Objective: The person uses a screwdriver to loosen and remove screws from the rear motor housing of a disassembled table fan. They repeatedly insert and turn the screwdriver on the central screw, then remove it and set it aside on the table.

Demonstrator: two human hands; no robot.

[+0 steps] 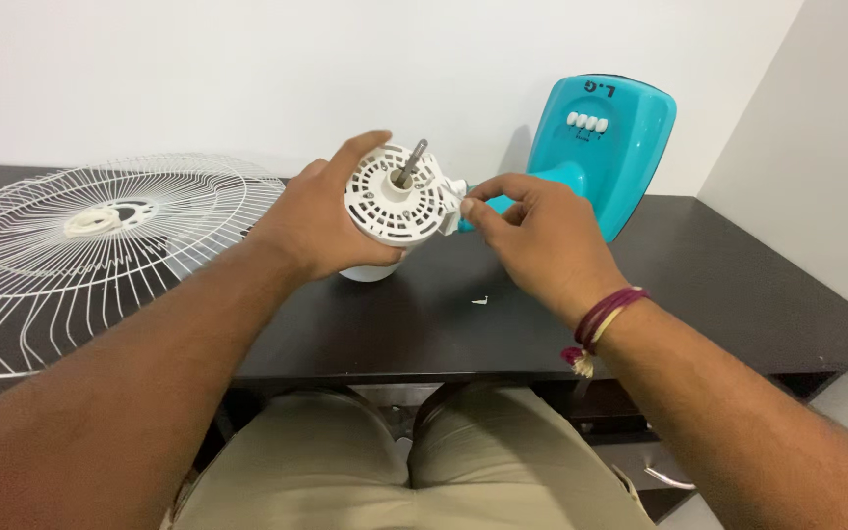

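My left hand (321,218) grips a white fan motor housing (397,201), its round vented face and metal shaft (411,163) turned toward me. At the housing's right edge, my right hand (540,236) pinches a small white part (459,192) between thumb and fingertips. Behind my right hand the turquoise fan base (606,137) with white buttons leans tipped up against the wall, joined to the housing by a turquoise neck (503,204).
A white wire fan grille (71,250) lies flat on the dark table (718,285) at the left. A tiny white piece (481,300) lies on the table below my right hand. My knees sit under the front edge. A wall corner closes the right side.
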